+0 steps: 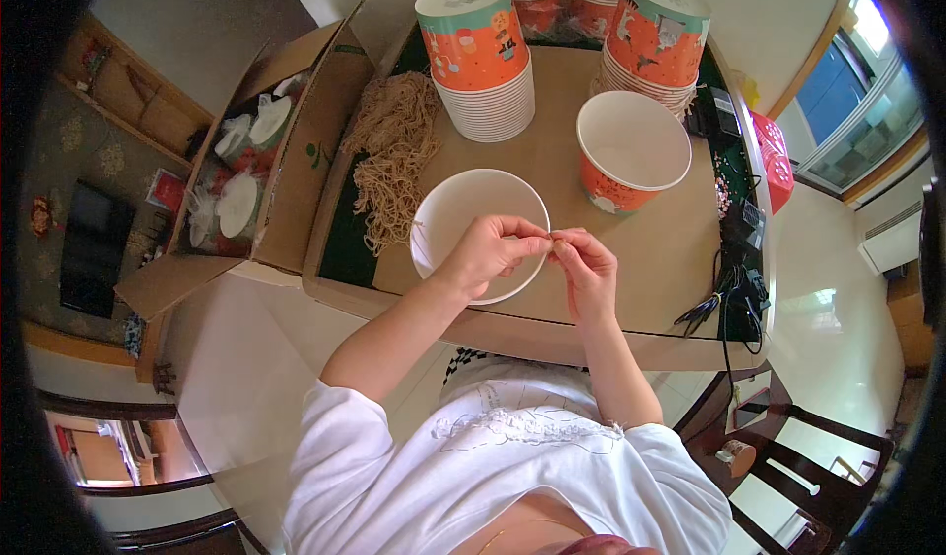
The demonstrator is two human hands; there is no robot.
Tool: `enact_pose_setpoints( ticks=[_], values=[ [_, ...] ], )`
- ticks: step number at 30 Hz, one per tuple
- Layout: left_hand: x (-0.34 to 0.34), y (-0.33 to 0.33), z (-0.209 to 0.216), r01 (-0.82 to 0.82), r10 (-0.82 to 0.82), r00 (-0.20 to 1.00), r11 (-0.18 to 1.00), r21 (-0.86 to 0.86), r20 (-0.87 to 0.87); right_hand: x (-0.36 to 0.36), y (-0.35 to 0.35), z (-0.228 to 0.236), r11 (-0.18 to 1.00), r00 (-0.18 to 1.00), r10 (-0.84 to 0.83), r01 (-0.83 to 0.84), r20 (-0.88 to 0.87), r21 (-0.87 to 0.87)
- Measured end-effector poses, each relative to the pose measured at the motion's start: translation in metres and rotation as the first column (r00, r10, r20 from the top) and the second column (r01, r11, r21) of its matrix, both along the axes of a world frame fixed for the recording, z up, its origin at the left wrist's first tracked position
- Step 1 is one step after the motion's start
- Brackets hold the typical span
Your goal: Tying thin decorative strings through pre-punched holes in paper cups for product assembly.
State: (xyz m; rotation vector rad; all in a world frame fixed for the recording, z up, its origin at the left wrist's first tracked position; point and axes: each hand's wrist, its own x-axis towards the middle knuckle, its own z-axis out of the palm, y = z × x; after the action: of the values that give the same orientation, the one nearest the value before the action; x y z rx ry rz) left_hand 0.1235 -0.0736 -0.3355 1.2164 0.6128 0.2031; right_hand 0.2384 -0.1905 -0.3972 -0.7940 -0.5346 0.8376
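A white paper bucket (468, 200) stands upright in front of me, its mouth facing up. My left hand (493, 252) is over the bucket's near right part, thumb and forefinger pinched. Just outside the rim, my right hand (588, 271) meets it fingertip to fingertip, also in a pinch. Whatever lies between the fingertips is too small to make out. Left of the bucket, a loose heap of beige string (389, 141) spreads over the table, reaching close to its rim. A second bucket (631, 146), orange outside and white inside, stands to the right.
Two stacks of upturned orange-and-green paper buckets (478, 52) (655, 37) stand farther back, with more behind. An open cardboard box (310, 161) holding wrapped white items is at the left. Black cables (729, 294) lie along the table's right edge, near a pink plastic basket (776, 161).
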Motion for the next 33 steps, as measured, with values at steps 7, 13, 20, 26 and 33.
enact_pose_setpoints(
  ticks=[7, 13, 20, 26, 33],
  values=[
    [0.0, 0.0, 0.007, 0.011, -0.012, 1.0, 0.994, -0.107, -0.007, 0.002, -0.001, -0.003, 1.0, 1.0, 0.012, -0.012, 0.024, -0.013],
    [-0.002, -0.004, 0.01, -0.02, 0.017, 0.999, 0.998, -0.067, -0.035, 0.0, -0.001, -0.001, 0.999, 0.999, 0.021, -0.022, -0.039, -0.024],
    [-0.002, -0.006, 0.011, -0.022, 0.024, 1.0, 0.993, 0.116, -0.017, 0.001, 0.001, 0.0, 0.999, 0.999, 0.033, -0.033, 0.033, 0.006],
    [-0.005, -0.001, 0.008, 0.008, -0.007, 1.0, 0.998, -0.066, 0.012, -0.001, 0.0, 0.0, 0.998, 0.998, 0.055, -0.055, -0.017, -0.018],
    [-0.004, -0.002, 0.008, -0.029, 0.029, 1.0, 1.0, 0.009, -0.007, -0.002, 0.001, -0.004, 0.999, 0.999, 0.028, -0.029, 0.047, 0.014]
  ],
)
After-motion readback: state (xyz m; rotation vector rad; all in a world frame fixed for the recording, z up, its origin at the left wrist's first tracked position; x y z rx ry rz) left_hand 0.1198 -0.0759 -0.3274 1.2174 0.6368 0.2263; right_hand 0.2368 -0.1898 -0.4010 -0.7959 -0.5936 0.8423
